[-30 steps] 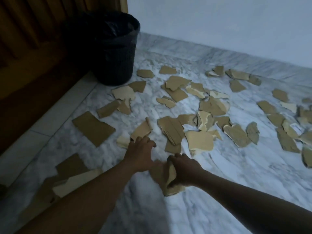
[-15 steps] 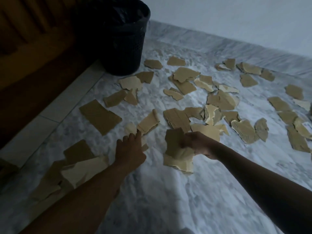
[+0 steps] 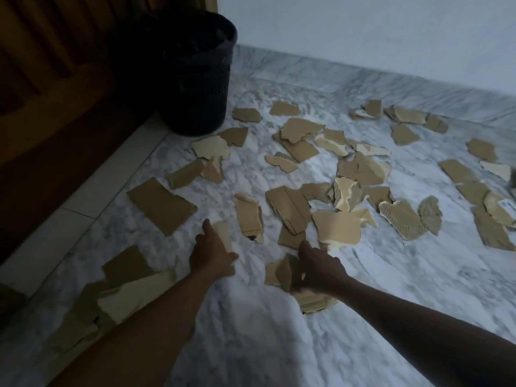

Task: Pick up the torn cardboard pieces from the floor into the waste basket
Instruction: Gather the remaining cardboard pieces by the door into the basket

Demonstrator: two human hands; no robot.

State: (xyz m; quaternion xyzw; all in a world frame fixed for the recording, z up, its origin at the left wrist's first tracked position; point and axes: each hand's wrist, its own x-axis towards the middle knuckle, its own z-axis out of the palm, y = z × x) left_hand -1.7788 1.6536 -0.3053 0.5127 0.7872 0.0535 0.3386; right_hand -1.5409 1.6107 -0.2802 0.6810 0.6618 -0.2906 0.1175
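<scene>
Under me: white-grey marble floor (image 3: 413, 277) w/ torn brown cardboard pieces (image 3: 290, 208) scattered all over, some overlapping; black perforated plastic waste basket (image 3: 195, 88) stands far left, near closest scraps.

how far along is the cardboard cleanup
Early on. Done: nothing provable, since the inside of the waste basket is too dark to see. In hand: the right hand grips a small stack of pieces, the left hand holds one pale piece. Left: dozens of torn pieces scattered across the marble floor.
</scene>
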